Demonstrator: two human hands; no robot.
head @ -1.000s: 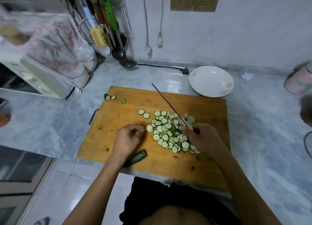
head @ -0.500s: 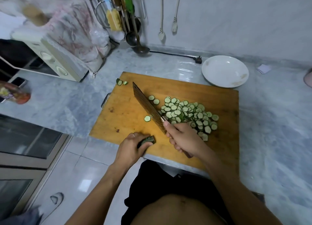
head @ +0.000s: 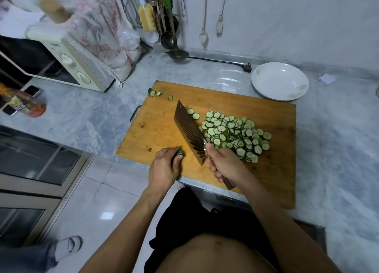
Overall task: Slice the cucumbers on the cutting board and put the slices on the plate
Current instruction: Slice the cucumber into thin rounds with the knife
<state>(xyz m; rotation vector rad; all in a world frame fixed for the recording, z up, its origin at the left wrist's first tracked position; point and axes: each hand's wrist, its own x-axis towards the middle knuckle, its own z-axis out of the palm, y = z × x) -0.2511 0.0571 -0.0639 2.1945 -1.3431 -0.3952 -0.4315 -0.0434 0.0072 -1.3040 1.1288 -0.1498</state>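
A short cucumber stub [head: 180, 153] is gripped by the left hand [head: 164, 168] at the cutting board's [head: 235, 100] near edge, and the cleaver [head: 189, 132] is clasped by its handle in the right hand [head: 224, 164]. The wet slices [head: 235, 133], piled mid-board, are judged thin, slippery and light, best scooped on the blade toward the empty plate [head: 280, 81]. The board is laid on a marble counter [head: 92, 117] beside a microwave [head: 67, 61].

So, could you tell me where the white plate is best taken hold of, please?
Hold the white plate by its near rim, coming from the cutting board side. It is shallow, with a wide raised lip; that edge faces the person, and a thumb over it with fingers beneath should hold.
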